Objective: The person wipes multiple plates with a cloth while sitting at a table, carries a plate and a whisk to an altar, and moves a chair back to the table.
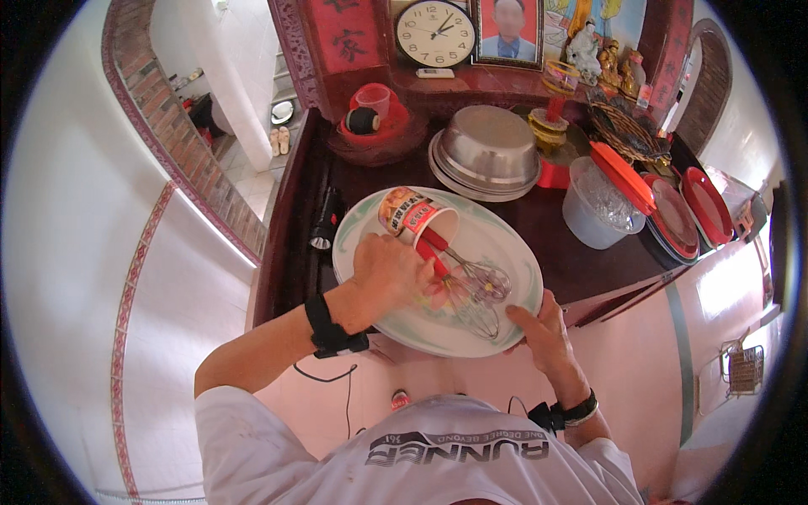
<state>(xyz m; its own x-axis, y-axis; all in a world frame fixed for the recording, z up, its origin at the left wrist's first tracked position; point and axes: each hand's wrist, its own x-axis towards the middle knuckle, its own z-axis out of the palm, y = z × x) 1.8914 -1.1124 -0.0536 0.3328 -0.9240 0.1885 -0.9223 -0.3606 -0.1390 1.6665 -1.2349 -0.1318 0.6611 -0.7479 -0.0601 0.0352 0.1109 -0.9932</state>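
Note:
An oval white platter (379, 309) with a green rim pattern lies before me at the edge of the dark wooden cabinet. My right hand (543, 328) grips its lower right rim, thumb on top. On the platter a printed paper cup (410, 214) lies on its side, its mouth towards the right. Two wire whisks with red handles rest beside it: one whisk (489, 281) has its handle end in the cup's mouth, the other (470, 309) lies nearer to me. Over the platter's left part is my left hand (391, 278), fingers curled near the closer whisk's handle; whether they touch it is unclear.
A black flashlight (326, 221) lies left of the platter. Behind stand an upturned metal basin (489, 145) and a red bowl (379, 126). To the right are a plastic tub (593, 208) with a tilted red lid (622, 177) and red trays (707, 205). A clock (435, 33) stands farther back.

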